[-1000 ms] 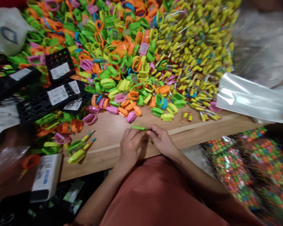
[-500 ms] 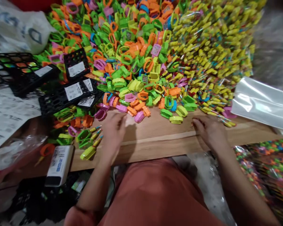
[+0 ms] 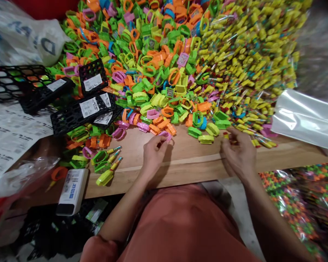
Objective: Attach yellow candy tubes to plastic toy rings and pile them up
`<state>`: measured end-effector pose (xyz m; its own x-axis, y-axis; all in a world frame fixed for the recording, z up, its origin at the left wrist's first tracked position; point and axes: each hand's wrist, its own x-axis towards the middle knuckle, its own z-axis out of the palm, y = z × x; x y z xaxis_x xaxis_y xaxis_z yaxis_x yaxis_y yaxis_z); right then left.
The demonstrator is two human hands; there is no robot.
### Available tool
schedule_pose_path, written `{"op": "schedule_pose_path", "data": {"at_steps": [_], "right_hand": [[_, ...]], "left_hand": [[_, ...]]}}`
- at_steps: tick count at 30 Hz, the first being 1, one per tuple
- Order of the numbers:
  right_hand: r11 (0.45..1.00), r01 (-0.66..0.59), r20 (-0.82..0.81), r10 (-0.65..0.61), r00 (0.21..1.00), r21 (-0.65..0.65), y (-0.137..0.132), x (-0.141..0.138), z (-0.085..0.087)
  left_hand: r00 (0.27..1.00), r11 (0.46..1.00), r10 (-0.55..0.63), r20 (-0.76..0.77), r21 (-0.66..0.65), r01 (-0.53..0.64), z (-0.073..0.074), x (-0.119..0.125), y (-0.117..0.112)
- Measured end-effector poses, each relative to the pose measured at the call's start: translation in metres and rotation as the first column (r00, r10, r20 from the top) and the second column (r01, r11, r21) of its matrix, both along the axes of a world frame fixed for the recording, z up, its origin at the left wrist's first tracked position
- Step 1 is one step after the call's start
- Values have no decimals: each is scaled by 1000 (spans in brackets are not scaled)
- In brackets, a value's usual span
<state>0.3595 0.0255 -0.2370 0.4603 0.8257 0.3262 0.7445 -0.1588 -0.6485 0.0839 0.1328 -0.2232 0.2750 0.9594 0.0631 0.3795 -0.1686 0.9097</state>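
Observation:
My left hand (image 3: 154, 152) is over the wooden tabletop, thumb and fingers pinched on a pink plastic toy watch (image 3: 165, 135) at the front edge of the pile. My right hand (image 3: 239, 152) is curled farther right, slightly blurred. A short yellow pencil-like stick (image 3: 225, 135) with a red end pokes out at its fingertips; the rest is hidden by the fingers. Between the hands lie a yellow toy watch (image 3: 206, 139) and a green one (image 3: 194, 131). More yellow sticks (image 3: 265, 141) lie just beyond my right hand.
A large heap of coloured toy watches (image 3: 150, 69) covers the back, beside a heap of yellow sticks (image 3: 251, 54). Black plastic trays (image 3: 83, 111) with labels, printed sheets (image 3: 13, 134) and a white box (image 3: 72, 191) are left. Clear plastic sleeves (image 3: 306, 118) lie right.
My left hand has moved right and now pinches the pink toy watch. My right hand has shifted slightly forward and left, near the yellow sticks. The view has moved slightly.

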Motion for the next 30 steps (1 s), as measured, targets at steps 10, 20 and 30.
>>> {"op": "schedule_pose_path", "data": {"at_steps": [10, 20, 30], "right_hand": [[879, -472, -807, 320, 497, 58, 16, -90, 24], [868, -494, -894, 263, 363, 55, 11, -80, 34], [872, -487, -910, 242, 337, 52, 10, -82, 29]], "left_hand": [[987, 925, -155, -31, 347, 156, 12, 17, -30], [968, 849, -201, -150, 467, 248, 11, 15, -31], [960, 830, -208, -185, 487, 274, 12, 11, -30]]}}
